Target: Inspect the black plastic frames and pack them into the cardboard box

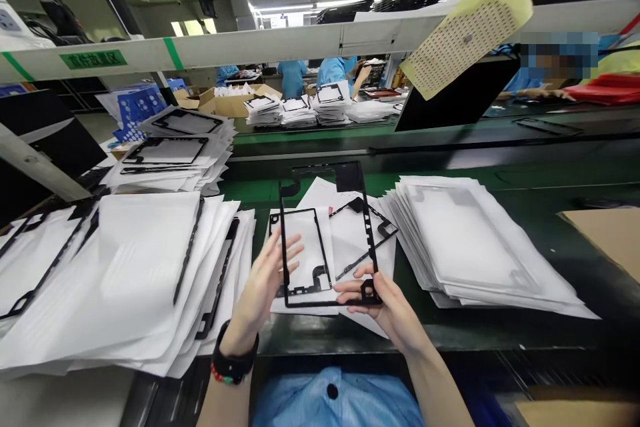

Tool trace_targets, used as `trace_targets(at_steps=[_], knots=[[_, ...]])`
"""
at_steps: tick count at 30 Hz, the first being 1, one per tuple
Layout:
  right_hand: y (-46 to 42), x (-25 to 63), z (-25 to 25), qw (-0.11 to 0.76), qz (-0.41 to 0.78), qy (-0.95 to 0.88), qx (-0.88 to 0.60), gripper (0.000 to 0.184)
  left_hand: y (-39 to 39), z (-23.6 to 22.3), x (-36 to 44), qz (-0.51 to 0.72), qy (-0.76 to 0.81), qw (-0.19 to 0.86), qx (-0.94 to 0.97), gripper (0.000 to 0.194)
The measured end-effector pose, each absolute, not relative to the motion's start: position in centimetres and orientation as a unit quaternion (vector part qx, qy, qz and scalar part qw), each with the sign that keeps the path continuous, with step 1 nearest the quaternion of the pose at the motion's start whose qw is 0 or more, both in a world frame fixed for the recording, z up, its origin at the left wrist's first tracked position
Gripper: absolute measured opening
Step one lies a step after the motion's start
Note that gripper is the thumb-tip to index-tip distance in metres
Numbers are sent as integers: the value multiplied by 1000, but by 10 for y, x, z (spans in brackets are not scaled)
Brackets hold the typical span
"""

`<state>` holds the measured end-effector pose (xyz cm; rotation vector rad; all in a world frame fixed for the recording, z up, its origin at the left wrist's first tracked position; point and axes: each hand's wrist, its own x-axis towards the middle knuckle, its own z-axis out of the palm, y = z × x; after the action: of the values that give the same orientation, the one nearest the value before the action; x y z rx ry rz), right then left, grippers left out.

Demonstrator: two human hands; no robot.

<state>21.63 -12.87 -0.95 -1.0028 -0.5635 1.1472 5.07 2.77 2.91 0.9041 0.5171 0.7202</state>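
Observation:
A thin black rectangular frame (349, 177) is held up, tilted, above the bench. My right hand (387, 300) grips it at the lower right corner, thumb in front and fingers behind. At its left edge my left hand (263, 283) is open, with fingers spread and reaching behind that edge; whether they touch it I cannot tell. Below, a second black frame (319, 275) lies on white sheets (320, 191). Another black frame (387, 229) lies askew to its right, partly hidden behind the raised one.
A leaning stack of white sheets with black frames between them (145, 240) stands at left, another stack (170, 173) behind it. At right is a stack of translucent white sheets (460, 233). A yellow dotted sheet (467, 27) hangs from the crossbar (250, 40). Co-workers sit beyond.

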Motion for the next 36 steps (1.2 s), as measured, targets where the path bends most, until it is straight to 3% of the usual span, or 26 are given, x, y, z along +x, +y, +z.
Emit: trace_targets(at_steps=[6,14,29,33,36], knots=[[-121,227,-23,689,506,-222,-468,44,19,-5,33,285,244,799,470,54],[-118,223,-35,692,520,-207,-456,43,26,-14,31,292,254,775,500,65],[-119,221,-34,685,503,-209,-483,44,24,-13,34,324,253,756,510,57],[-118,236,-27,667,419,-283,-548,55,23,-6,26,356,259,736,514,55],[-125,270,-16,631,197,-334,-672,52,21,9,6,393,267,706,525,51]])
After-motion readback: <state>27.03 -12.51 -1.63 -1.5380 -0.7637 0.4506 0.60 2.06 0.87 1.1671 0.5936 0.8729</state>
